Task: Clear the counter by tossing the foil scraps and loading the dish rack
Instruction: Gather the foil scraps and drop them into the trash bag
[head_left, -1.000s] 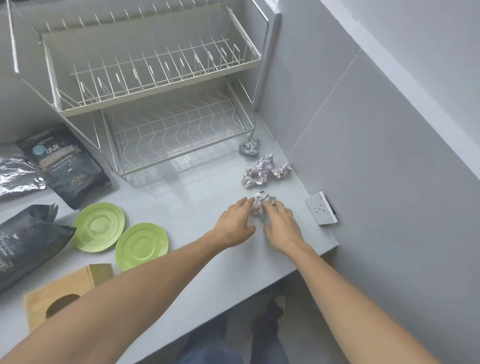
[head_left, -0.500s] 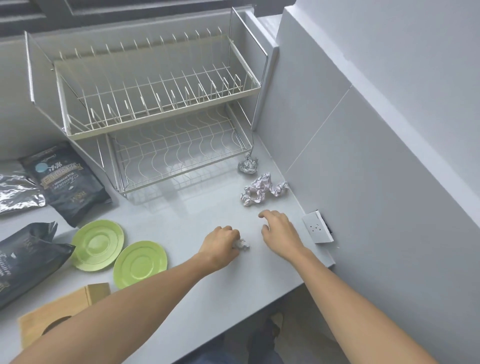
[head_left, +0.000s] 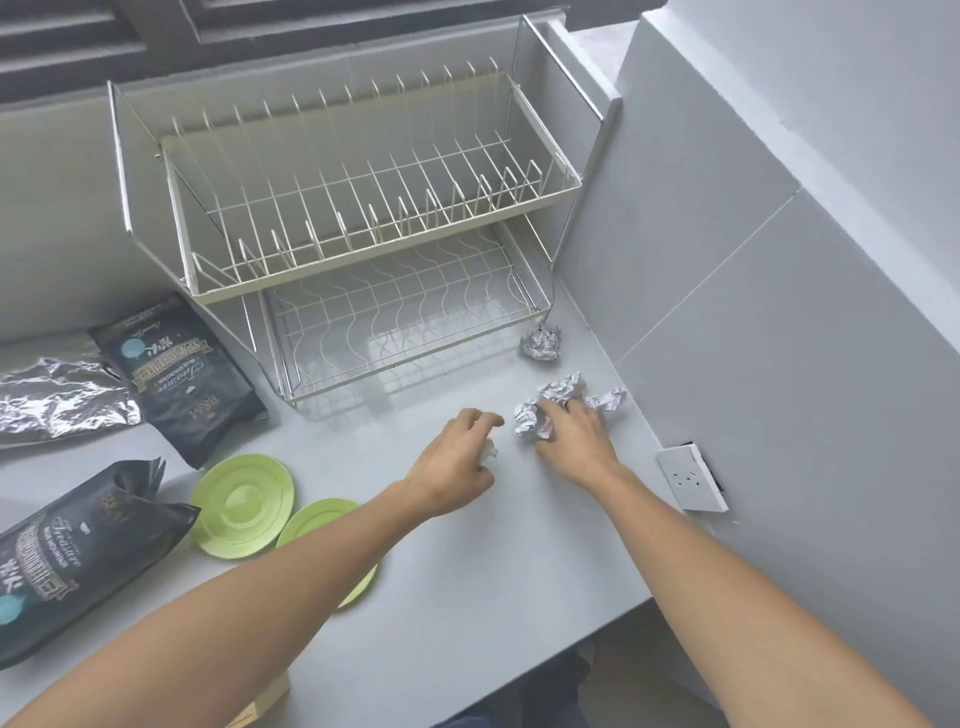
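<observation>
My left hand (head_left: 457, 462) is curled around a small foil scrap (head_left: 489, 450), of which only a sliver shows at the fingers. My right hand (head_left: 576, 439) lies on a larger crumpled foil scrap (head_left: 530, 415) near the right wall, fingers spread over it. A third foil ball (head_left: 541, 340) sits by the right foot of the two-tier wire dish rack (head_left: 363, 218), which holds nothing. Two green plates (head_left: 244, 504) (head_left: 317, 522) lie flat on the counter at the left, the nearer one partly under my left forearm.
Two black coffee bags (head_left: 182, 374) (head_left: 62, 556) and a flat foil pouch (head_left: 57, 400) lie at the left. A white socket (head_left: 693, 478) sits on the right wall by the counter edge (head_left: 545, 654). A wooden box corner (head_left: 260, 706) shows under my left arm.
My left hand closed on the small foil scrap and drew it left. My right hand then reached forward onto the larger scrap. The camera view tilted up toward the rack.
</observation>
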